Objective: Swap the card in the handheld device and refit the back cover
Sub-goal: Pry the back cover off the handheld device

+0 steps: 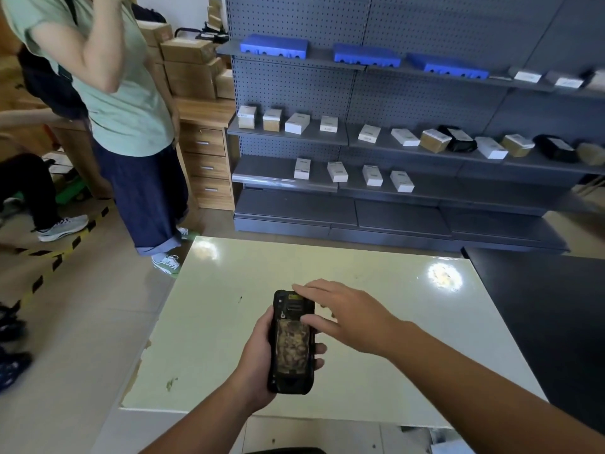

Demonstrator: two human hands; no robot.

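Observation:
A black handheld device (290, 342) is held upright over the white table (393, 322), its back facing me. A mottled brown panel fills the middle of that back. My left hand (258, 355) wraps the device from the left, fingers curling round its right edge. My right hand (347, 312) hovers at the device's upper right with spread fingers, the thumb resting on the right edge of the back and the index finger over the top end. No card is visible.
A person in a green shirt (124, 93) stands at the table's far left corner. Grey shelving (393, 142) with small boxes and blue trays runs behind the table. A dark counter (540, 306) adjoins the table on the right. Wooden drawers (206, 165) stand at the back left.

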